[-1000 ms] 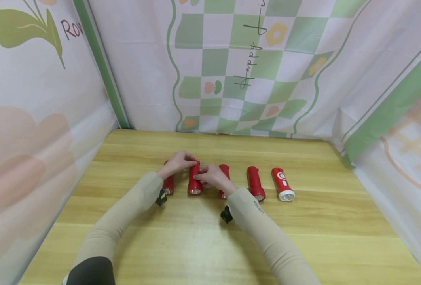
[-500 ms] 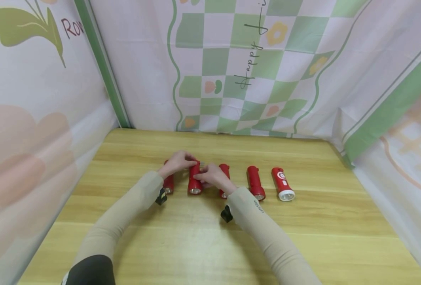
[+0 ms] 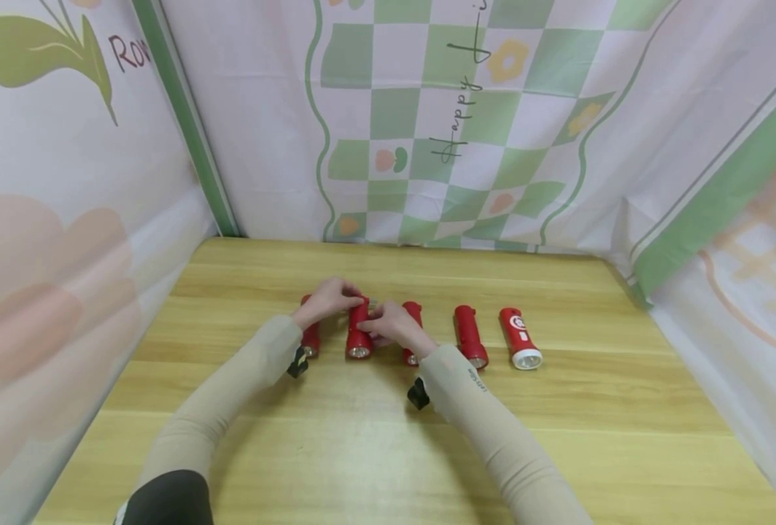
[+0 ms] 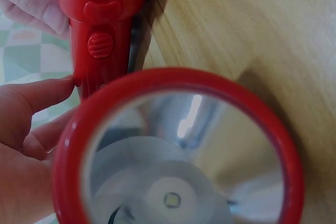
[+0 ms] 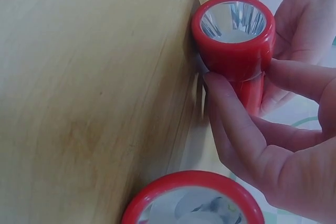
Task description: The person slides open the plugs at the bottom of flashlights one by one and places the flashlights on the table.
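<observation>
Both hands hold a red flashlight (image 3: 358, 339), second from the left in a row on the table, its lens toward me. At its tail end, my left hand (image 3: 331, 300) pinches it between thumb and fingers; a small grey bit (image 3: 372, 301) shows beside that end. My right hand (image 3: 393, 324) grips it just behind the head, thumb on one side and fingertips on the other, as the right wrist view shows. A ridged red switch (image 4: 100, 45) faces up in the left wrist view. The leftmost red flashlight (image 3: 311, 340) lies partly under my left hand.
To the right lie a red flashlight (image 3: 413, 313) partly behind my right hand, another red flashlight (image 3: 470, 337), and a red flashlight with a white rim (image 3: 521, 340). The wooden table (image 3: 309, 445) is bordered by a patterned cloth (image 3: 421, 197) at the back and sides.
</observation>
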Demonstrator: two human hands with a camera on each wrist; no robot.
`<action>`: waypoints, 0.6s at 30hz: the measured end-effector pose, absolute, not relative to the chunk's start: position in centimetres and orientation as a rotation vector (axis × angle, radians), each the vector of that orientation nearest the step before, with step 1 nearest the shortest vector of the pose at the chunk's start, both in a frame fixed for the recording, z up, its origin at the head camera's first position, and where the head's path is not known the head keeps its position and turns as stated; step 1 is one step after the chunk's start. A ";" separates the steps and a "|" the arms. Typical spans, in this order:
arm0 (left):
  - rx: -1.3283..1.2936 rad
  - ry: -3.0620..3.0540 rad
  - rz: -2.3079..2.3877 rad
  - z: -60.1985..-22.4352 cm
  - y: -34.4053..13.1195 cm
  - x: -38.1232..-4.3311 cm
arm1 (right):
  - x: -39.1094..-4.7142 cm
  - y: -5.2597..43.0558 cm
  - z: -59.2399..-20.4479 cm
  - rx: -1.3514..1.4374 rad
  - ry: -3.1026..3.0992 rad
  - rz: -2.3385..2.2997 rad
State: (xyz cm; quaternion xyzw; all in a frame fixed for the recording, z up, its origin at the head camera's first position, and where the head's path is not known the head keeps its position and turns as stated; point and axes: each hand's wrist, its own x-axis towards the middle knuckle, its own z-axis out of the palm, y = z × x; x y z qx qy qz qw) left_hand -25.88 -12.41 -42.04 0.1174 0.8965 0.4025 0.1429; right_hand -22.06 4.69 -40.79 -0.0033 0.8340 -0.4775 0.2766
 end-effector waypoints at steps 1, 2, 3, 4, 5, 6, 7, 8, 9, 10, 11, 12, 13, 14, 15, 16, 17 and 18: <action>0.338 2.586 1.162 -42.1 -12.4 -25.9 | -22.0 4.7 -40.8 -0.010 2.239 -1.281; 0.338 2.585 1.164 -42.1 -12.4 -25.9 | -22.0 4.7 -40.8 -0.010 2.240 -1.281; 0.339 2.584 1.165 -42.1 -12.4 -25.9 | -22.0 4.7 -40.8 -0.011 2.241 -1.280; 0.339 2.584 1.165 -42.1 -12.4 -25.9 | -22.0 4.7 -40.8 -0.010 2.240 -1.281; 0.341 2.584 1.164 -42.1 -12.4 -25.9 | -22.0 4.8 -40.8 -0.009 2.238 -1.282; 0.341 2.584 1.163 -42.1 -12.4 -25.9 | -22.0 4.8 -40.8 -0.007 2.236 -1.284; 0.343 2.585 1.161 -42.1 -12.4 -25.9 | -22.0 4.8 -40.9 -0.005 2.233 -1.286; 0.345 2.585 1.161 -42.1 -12.4 -25.9 | -22.0 4.8 -40.9 -0.001 2.232 -1.287; 0.347 2.588 1.158 -42.2 -12.4 -25.9 | -22.0 4.8 -41.0 0.001 2.230 -1.288; 0.352 2.592 1.154 -42.2 -12.4 -26.0 | -22.0 4.8 -41.0 0.003 2.228 -1.288; 0.353 2.595 1.151 -42.2 -12.4 -26.0 | -22.0 4.8 -41.0 0.006 2.225 -1.289; 0.356 2.598 1.149 -42.2 -12.3 -26.0 | -22.1 4.9 -41.0 0.006 2.224 -1.287; 0.361 2.603 1.144 -42.2 -12.3 -26.0 | -22.1 4.9 -41.0 0.006 2.223 -1.286; 0.361 2.605 1.143 -42.2 -12.3 -26.0 | -22.1 4.9 -40.9 0.005 2.222 -1.284; 0.363 2.609 1.139 -42.2 -12.3 -26.0 | -22.1 5.0 -40.9 0.004 2.222 -1.283; 0.364 2.611 1.137 -42.2 -12.3 -26.0 | -22.1 5.0 -40.9 0.005 2.223 -1.282; 0.364 2.612 1.137 -42.2 -12.3 -26.0 | -22.1 5.0 -40.9 0.004 2.224 -1.280; 0.368 2.615 1.136 -42.2 -12.2 -26.0 | -22.1 5.1 -40.8 0.001 2.228 -1.277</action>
